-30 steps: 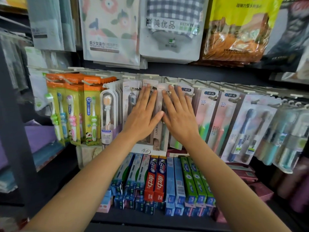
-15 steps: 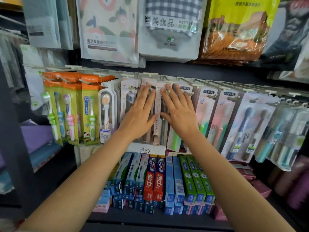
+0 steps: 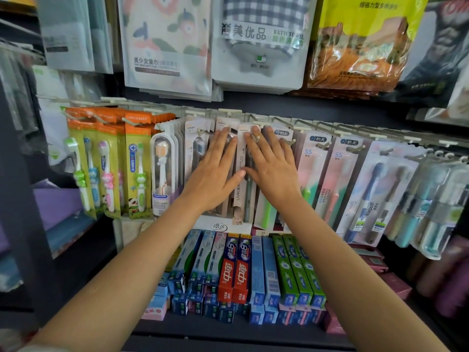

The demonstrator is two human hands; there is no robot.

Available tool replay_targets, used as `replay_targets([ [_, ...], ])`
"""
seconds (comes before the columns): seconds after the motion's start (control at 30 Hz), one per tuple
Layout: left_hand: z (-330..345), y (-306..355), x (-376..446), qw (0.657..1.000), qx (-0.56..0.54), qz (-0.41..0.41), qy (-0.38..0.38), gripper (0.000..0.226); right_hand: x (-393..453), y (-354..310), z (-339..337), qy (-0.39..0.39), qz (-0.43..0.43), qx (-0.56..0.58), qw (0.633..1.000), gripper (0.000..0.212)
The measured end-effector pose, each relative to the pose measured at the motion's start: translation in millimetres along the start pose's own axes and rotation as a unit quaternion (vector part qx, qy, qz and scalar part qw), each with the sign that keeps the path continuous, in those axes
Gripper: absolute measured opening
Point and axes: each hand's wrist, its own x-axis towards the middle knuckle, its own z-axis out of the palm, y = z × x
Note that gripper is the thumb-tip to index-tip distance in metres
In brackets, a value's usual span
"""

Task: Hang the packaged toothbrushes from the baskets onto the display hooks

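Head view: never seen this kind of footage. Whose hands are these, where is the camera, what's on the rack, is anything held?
There is no machine here. One wide-angle camera sits on a person's head and looks forward and down, so both bare arms reach in from the bottom edge.

The left hand and right hand lie side by side with straight fingers, flat against packaged toothbrushes that hang on display hooks. Neither hand grips anything; they seem to press the packs back into line.

Left of the hands hang children's toothbrushes on orange and yellow cards; right of them hang pink packs. On the shelf below lie toothpaste boxes. Above hang bagged towels. No basket is in view.
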Motion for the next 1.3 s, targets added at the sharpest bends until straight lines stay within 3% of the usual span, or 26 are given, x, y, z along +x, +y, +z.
replay_targets([
  [0.27, -1, 0, -1, 1.000, 0.010, 0.007, -0.003, 0.081, 0, -2, -4, -0.009, 0.009, 0.035, 0.999, 0.072],
  [0.47, -3, -1, -11, 1.000, -0.005, 0.020, -0.022, 0.099, -1, -5, -15, -0.041, 0.028, 0.080, 0.996, 0.071],
  [0.7, -1, 0, -17, 0.999, 0.000, 0.005, -0.039, 0.107, -1, -14, -27, -0.073, 0.051, 0.110, 0.990, 0.082],
  [1.07, -5, 1, -10, 0.999, -0.004, -0.003, -0.049, 0.100, 5, -18, -33, -0.124, 0.065, 0.102, 0.985, 0.087],
  [1.3, 2, -3, -35, 0.998, 0.008, 0.002, -0.069, 0.094, -8, -18, -37, -0.102, 0.064, 0.105, 0.987, 0.082],
])
